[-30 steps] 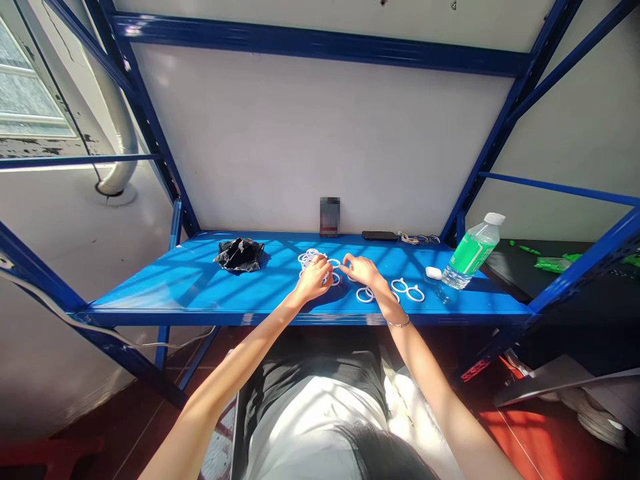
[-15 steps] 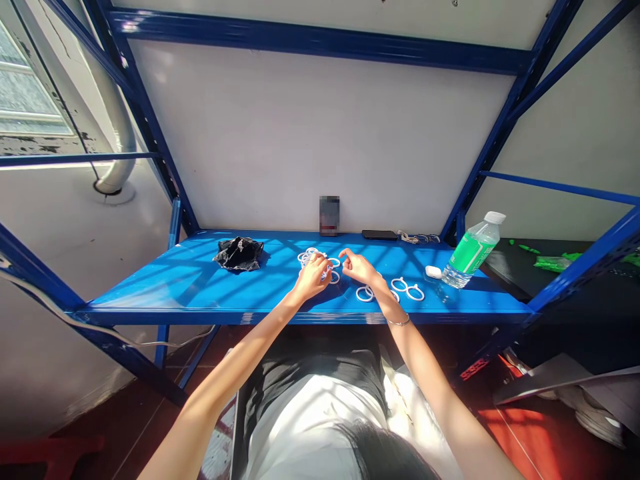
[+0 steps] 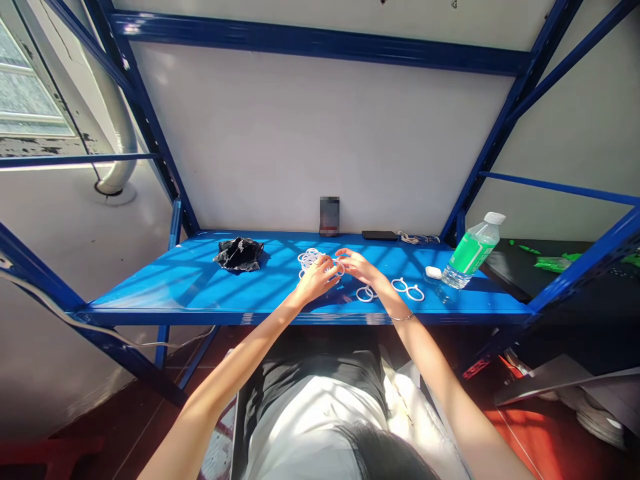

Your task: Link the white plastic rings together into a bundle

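My left hand (image 3: 316,280) is over the middle of the blue shelf, fingers closed on a white ring (image 3: 342,268) that shows between both hands. From the other side my right hand (image 3: 361,269) meets it, thumb and fingers curled at the ring's edge; the exact contact is too small to make out. A pile of white rings (image 3: 309,256) lies just behind my left hand, partly hidden by it. Joined white rings (image 3: 365,294) rest beside my right wrist, which covers part of them. Farther right lies another linked pair of rings (image 3: 407,289).
A crumpled black plastic bag (image 3: 240,255) sits on the shelf (image 3: 165,287) at left. A dark upright box (image 3: 329,216), a black phone (image 3: 379,235) and a coiled cable (image 3: 417,238) line the back. At right are a small white case (image 3: 433,272) and a water bottle (image 3: 473,252).
My right hand has moved slightly left, and its fingers have stretched toward my left hand. A white ring now shows between the two hands.
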Action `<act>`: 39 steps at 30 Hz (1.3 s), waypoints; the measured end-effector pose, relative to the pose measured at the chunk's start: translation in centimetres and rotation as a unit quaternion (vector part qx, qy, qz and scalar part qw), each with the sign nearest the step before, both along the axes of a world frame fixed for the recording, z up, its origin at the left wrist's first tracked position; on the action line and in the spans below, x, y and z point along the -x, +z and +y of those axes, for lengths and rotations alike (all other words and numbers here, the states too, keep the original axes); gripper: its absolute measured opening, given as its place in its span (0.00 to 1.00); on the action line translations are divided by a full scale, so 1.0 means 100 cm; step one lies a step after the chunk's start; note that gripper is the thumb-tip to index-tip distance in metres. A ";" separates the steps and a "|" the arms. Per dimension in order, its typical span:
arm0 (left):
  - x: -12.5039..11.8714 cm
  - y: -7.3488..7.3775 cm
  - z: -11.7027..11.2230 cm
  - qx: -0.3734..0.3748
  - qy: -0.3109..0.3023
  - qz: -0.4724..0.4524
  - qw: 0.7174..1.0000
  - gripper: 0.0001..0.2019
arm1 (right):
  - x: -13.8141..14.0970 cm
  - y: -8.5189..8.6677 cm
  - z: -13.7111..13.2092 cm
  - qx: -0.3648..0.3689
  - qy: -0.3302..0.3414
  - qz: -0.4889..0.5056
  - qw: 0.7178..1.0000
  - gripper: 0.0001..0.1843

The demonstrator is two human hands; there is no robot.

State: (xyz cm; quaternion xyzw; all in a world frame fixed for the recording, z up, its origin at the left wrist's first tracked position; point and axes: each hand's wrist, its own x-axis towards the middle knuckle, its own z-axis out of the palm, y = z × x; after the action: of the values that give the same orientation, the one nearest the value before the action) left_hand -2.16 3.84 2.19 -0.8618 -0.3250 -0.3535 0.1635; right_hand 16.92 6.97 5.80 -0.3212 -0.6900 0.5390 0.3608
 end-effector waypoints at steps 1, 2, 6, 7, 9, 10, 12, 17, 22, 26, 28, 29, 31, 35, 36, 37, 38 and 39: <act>0.000 0.001 -0.001 -0.001 -0.001 -0.001 1.000 0.10 | 0.000 0.000 0.000 0.005 -0.002 -0.005 1.000 0.16; 0.000 0.002 -0.001 -0.002 -0.002 -0.002 1.000 0.10 | 0.001 0.000 0.000 0.009 -0.007 -0.008 1.000 0.14; 0.001 0.004 -0.002 -0.009 0.002 -0.010 1.000 0.10 | 0.002 0.002 0.001 0.014 -0.038 0.002 0.999 0.10; 0.001 0.004 -0.001 -0.008 0.004 -0.012 1.000 0.10 | 0.002 0.003 0.001 0.009 -0.046 -0.003 0.999 0.09; 0.001 0.005 -0.001 -0.004 0.004 -0.014 1.000 0.09 | 0.002 0.004 0.000 -0.005 -0.055 -0.016 0.998 0.08; 0.001 0.005 0.000 -0.002 0.003 -0.014 1.000 0.08 | 0.002 0.004 0.000 -0.012 -0.051 -0.019 0.998 0.08; 0.000 0.005 0.000 -0.006 -0.003 -0.011 1.000 0.07 | 0.002 0.004 0.000 -0.018 -0.035 -0.020 0.999 0.07; 0.001 0.004 0.001 -0.019 -0.011 -0.040 0.999 0.07 | 0.002 0.001 0.001 0.006 -0.027 0.009 1.000 0.06; 0.004 0.004 0.002 0.025 -0.002 -0.082 0.996 0.09 | 0.006 -0.006 0.003 -0.049 -0.020 0.003 0.999 0.12; 0.005 0.004 0.003 0.049 0.007 -0.103 0.993 0.09 | 0.009 -0.013 0.006 -0.127 0.007 -0.061 0.990 0.14; 0.005 0.004 0.003 0.058 0.003 -0.110 0.992 0.10 | 0.009 -0.015 0.007 -0.138 0.028 -0.087 0.986 0.14; 0.005 0.004 0.003 0.062 0.001 -0.115 0.991 0.10 | 0.009 -0.015 0.008 -0.138 0.038 -0.092 0.985 0.15; 0.005 0.004 0.003 0.066 -0.002 -0.134 0.989 0.10 | 0.009 -0.014 0.007 -0.131 0.048 -0.084 0.987 0.18; 0.006 0.002 0.006 0.071 -0.006 -0.153 0.986 0.10 | 0.007 -0.010 0.005 -0.107 0.034 -0.045 0.993 0.24; 0.006 0.002 0.007 0.070 -0.009 -0.151 0.986 0.10 | 0.007 -0.009 0.004 -0.103 0.032 -0.042 0.993 0.25; 0.007 0.002 0.007 0.069 -0.012 -0.148 0.987 0.10 | 0.007 -0.008 0.003 -0.101 0.030 -0.045 0.993 0.25; 0.007 0.003 0.008 0.068 -0.017 -0.146 0.987 0.10 | 0.007 -0.008 0.003 -0.103 0.029 -0.053 0.993 0.25; 0.007 0.003 0.007 0.069 -0.020 -0.146 0.987 0.10 | 0.008 -0.007 0.002 -0.109 0.028 -0.064 0.992 0.25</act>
State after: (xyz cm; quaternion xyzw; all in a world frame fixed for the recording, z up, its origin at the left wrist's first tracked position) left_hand -2.85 4.57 2.50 -0.8165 -0.3520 -0.4553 0.0470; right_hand 16.17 7.19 5.08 -0.2949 -0.7750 0.4487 0.3334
